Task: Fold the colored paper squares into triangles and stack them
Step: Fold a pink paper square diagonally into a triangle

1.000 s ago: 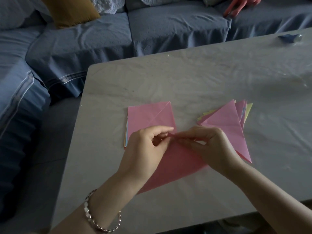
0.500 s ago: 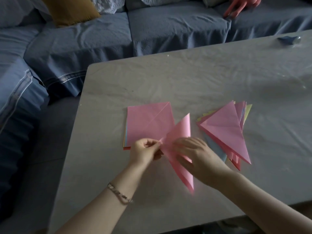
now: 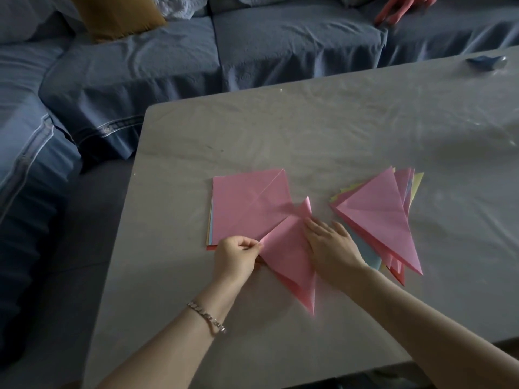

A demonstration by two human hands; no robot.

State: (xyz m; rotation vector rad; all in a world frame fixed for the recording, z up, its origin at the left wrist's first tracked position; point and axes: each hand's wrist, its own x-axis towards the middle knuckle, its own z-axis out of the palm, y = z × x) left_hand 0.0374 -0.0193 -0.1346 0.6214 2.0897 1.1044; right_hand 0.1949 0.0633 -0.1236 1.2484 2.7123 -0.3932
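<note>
A: Locating the folded pink sheet (image 3: 289,248)?
B: Near centre of the counter (image 3: 309,130), between the stack of squares (image 3: 247,209) on the left and the pile of triangles (image 3: 379,217) on the right. Overlapping the stack's near right corner.
A: And the hands?
B: Pinching the sheet's left corner with the left hand (image 3: 237,258), thumb against curled fingers, probably to keep both layers lined up. Pressing down flat with the right hand (image 3: 331,248), fingers straight along the right edge and gripping nothing. Looks like flattening the crease.
A: Far tip?
B: Sticking up slightly, so judged not fully creased yet.
A: Materials?
B: Thin matte paper with crisp edges. Showing diagonal crease lines across the top pink square. Fanned loosely on the right, with yellow, blue and red edges peeking out underneath. Wrinkled, faintly glossy grey cover over the counter.
A: Next?
B: Likely finishing the crease, then sliding right onto the pile.
</note>
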